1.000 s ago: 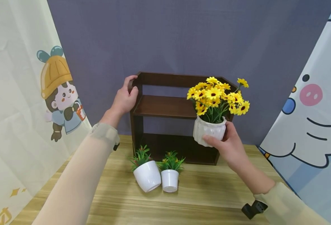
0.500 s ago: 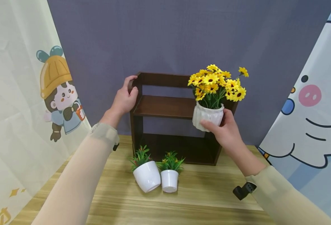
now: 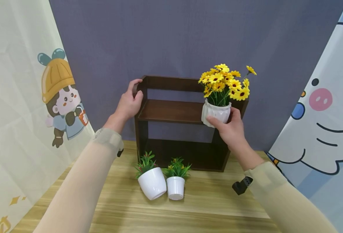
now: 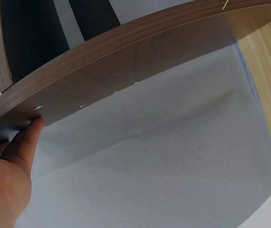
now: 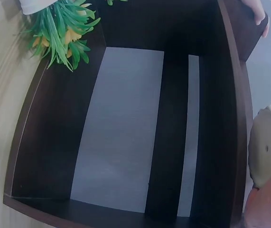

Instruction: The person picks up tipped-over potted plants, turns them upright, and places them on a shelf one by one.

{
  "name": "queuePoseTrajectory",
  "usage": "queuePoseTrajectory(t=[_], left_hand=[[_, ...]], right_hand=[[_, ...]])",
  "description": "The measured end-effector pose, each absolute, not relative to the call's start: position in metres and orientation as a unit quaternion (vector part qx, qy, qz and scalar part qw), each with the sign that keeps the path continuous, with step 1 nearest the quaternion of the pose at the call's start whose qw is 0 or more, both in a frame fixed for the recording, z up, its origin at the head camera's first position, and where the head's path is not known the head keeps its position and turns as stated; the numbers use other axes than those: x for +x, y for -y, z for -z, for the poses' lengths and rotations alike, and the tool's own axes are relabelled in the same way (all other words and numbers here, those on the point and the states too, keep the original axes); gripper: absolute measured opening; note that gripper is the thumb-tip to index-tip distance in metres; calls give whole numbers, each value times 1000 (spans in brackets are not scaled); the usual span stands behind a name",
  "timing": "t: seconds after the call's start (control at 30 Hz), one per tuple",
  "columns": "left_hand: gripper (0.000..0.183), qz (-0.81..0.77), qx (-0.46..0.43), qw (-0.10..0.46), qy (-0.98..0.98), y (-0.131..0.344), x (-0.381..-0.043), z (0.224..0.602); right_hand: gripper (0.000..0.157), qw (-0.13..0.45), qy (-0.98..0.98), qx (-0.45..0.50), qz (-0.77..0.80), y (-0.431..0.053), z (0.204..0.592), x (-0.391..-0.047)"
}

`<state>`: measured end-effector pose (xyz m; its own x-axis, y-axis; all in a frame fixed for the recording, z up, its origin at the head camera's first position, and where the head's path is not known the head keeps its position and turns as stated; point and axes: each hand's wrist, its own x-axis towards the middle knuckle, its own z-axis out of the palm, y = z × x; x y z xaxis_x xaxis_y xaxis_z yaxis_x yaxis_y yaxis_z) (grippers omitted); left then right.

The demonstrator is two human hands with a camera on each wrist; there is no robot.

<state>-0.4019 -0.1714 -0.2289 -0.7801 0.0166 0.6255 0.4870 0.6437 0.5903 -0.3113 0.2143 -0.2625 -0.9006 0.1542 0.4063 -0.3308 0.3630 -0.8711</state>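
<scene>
My right hand (image 3: pixel 231 129) grips a ribbed white pot (image 3: pixel 216 113) of yellow artificial flowers (image 3: pixel 222 82), thumb on its front. The pot is held at the right part of the middle board of a dark brown wooden shelf (image 3: pixel 171 111). Whether its base touches the board I cannot tell in the head view. In the right wrist view the pot's pale underside (image 5: pixel 263 147) shows beside the board's edge. My left hand (image 3: pixel 129 102) holds the shelf's upper left side panel (image 4: pixel 126 61), fingers over its edge; part of the hand is out of the left wrist view.
Two small green plants in white pots lie before the shelf: a larger tilted pot (image 3: pixel 152 183) on the left and a smaller pot (image 3: pixel 176 188) beside it. They rest on a wood-grain table (image 3: pixel 206 200). A grey-blue curtain (image 3: pixel 171 38) hangs behind.
My right hand has raised the flower pot and carried it forward, from in front of the lower compartment to the middle board's level. The left hand keeps its place on the shelf.
</scene>
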Motion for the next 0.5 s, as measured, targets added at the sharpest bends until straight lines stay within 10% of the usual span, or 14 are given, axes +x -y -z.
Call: queuePoseTrajectory(t=[0.5], left_hand=[[53,391,-148,302,857,169,-401,230]], right_hand=[[101,259,802,10,-538,-204,263,-330]])
